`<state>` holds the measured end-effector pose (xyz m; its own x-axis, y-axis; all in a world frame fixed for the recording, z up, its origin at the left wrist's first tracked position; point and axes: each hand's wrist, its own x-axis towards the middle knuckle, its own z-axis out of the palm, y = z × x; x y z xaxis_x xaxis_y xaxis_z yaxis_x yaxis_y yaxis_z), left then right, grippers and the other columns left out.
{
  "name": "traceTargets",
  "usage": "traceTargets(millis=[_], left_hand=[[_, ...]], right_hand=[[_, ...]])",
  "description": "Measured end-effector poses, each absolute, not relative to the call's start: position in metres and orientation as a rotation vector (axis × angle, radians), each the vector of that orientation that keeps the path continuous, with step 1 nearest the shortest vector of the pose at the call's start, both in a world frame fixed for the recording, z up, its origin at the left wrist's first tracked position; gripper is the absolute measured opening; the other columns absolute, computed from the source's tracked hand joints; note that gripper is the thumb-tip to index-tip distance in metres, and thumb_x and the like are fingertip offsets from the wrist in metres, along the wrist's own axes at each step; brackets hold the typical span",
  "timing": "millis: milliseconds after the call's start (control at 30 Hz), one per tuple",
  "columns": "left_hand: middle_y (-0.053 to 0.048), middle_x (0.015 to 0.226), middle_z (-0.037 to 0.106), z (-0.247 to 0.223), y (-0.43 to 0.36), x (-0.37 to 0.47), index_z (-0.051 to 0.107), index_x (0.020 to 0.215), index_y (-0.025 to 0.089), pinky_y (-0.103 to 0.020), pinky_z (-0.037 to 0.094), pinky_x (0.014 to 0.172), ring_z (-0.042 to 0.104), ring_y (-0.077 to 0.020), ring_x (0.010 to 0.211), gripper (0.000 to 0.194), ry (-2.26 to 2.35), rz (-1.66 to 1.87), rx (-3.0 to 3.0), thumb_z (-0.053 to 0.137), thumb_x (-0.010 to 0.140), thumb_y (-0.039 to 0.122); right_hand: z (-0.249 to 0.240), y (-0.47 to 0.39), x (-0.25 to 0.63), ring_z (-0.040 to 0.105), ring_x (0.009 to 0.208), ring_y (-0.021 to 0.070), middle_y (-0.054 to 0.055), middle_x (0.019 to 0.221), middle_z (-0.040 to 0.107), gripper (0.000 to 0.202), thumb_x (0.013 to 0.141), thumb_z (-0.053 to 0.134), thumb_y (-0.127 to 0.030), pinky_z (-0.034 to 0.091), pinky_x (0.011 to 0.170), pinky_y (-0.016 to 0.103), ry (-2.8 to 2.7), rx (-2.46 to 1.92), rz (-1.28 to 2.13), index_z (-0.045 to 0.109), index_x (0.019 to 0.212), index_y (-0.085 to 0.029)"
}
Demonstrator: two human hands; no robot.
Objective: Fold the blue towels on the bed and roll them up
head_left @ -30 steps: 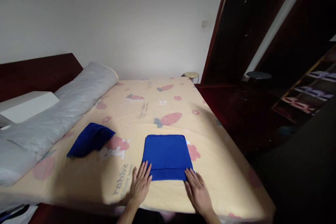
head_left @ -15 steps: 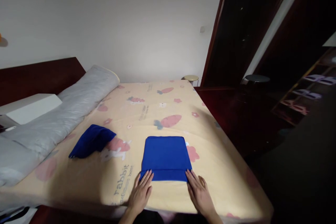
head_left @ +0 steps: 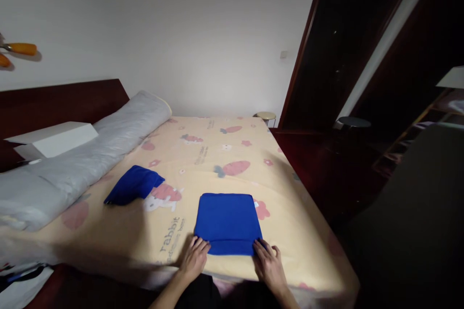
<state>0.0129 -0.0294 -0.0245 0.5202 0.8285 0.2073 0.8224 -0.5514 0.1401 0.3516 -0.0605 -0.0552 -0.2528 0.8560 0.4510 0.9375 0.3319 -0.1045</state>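
A blue cloth (head_left: 228, 217), folded into a flat square, lies on the bed near its front edge. A narrow folded band runs along the side closest to me. My left hand (head_left: 195, 257) is at the cloth's near left corner, its fingers curled and closed on the edge. At the near right corner, my right hand (head_left: 267, 261) grips the edge in the same way, fingers bent. Both thumbs are partly hidden. Farther left, a second blue cloth (head_left: 134, 186) lies loosely bunched, apart from both hands.
The bed (head_left: 232, 142) has a pale yellow sheet printed with carrots and rabbits. Along the headboard (head_left: 72, 99) lie a rolled grey quilt (head_left: 119, 130) and a white box (head_left: 65, 140). Two stools, one pale (head_left: 266, 116) and one dark (head_left: 354, 121), stand beyond the bed.
My fingers, flat on the band before, are now curled around the cloth's near corners. The view has shifted slightly; the bunched cloth has stayed on the sheet.
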Motion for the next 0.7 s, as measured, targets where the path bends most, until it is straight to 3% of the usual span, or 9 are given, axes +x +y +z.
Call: traceTargets(millis=[100, 167, 267, 400, 567, 700], left_hand=[[-0.007, 0.133, 0.063, -0.029, -0.048, 0.037, 0.054, 0.134, 0.022, -0.048, 0.040, 0.110, 0.055, -0.0244, 0.123, 0.052, 1.516, 0.436, 2.744, 0.044, 0.084, 0.014], [-0.007, 0.145, 0.053, -0.029, -0.052, 0.061, 0.041, 0.145, 0.021, -0.043, 0.041, 0.110, 0.048, -0.0230, 0.132, 0.056, 1.441, 0.489, 2.787, 0.041, 0.089, 0.019], [-0.004, 0.150, 0.046, -0.028, -0.047, 0.077, 0.027, 0.152, 0.023, -0.037, 0.041, 0.111, 0.045, -0.0178, 0.136, 0.055, 1.386, 0.522, 2.819, 0.035, 0.097, 0.027], [-0.002, 0.151, 0.044, -0.030, -0.036, 0.033, 0.025, 0.151, 0.030, -0.039, 0.039, 0.110, 0.044, -0.0173, 0.137, 0.052, 1.607, 0.489, 2.802, 0.033, 0.100, 0.033], [-0.005, 0.153, 0.041, -0.034, -0.036, 0.009, 0.021, 0.152, 0.030, -0.050, 0.030, 0.114, 0.039, -0.0227, 0.140, 0.054, 1.919, 0.604, 2.727, 0.035, 0.099, 0.030], [-0.003, 0.153, 0.041, -0.029, -0.035, 0.069, 0.018, 0.153, 0.024, -0.037, 0.035, 0.113, 0.037, -0.0157, 0.141, 0.054, 1.586, 0.564, 2.815, 0.031, 0.100, 0.024]], right_hand=[[-0.048, -0.067, 0.321, 0.046, 0.133, 0.0286, 0.009, 0.143, 0.053, 0.042, 0.090, 0.045, -0.030, 0.030, 0.105, 0.046, -2.179, -1.606, -0.163, 0.060, 0.128, -0.022], [-0.041, -0.064, 0.293, 0.043, 0.136, 0.0256, 0.008, 0.147, 0.048, 0.047, 0.091, 0.042, -0.029, 0.031, 0.108, 0.043, -2.262, -1.515, -0.065, 0.053, 0.136, -0.021], [-0.037, -0.056, 0.271, 0.049, 0.132, 0.0204, 0.006, 0.142, 0.054, 0.047, 0.095, 0.037, -0.028, 0.035, 0.108, 0.038, -2.335, -1.429, 0.051, 0.049, 0.140, -0.021], [-0.049, -0.054, 0.312, 0.051, 0.130, 0.0241, 0.006, 0.136, 0.059, 0.043, 0.099, 0.035, -0.038, 0.038, 0.106, 0.044, -2.133, -1.669, -0.030, 0.057, 0.133, -0.024], [-0.053, -0.060, 0.338, 0.041, 0.138, 0.0301, 0.009, 0.147, 0.046, 0.049, 0.099, 0.032, -0.046, 0.035, 0.106, 0.054, -1.970, -1.867, -0.105, 0.054, 0.136, -0.022], [-0.036, -0.050, 0.282, 0.040, 0.139, 0.0217, 0.005, 0.148, 0.045, 0.047, 0.101, 0.027, -0.039, 0.037, 0.109, 0.044, -2.236, -1.593, 0.119, 0.045, 0.143, -0.027]])
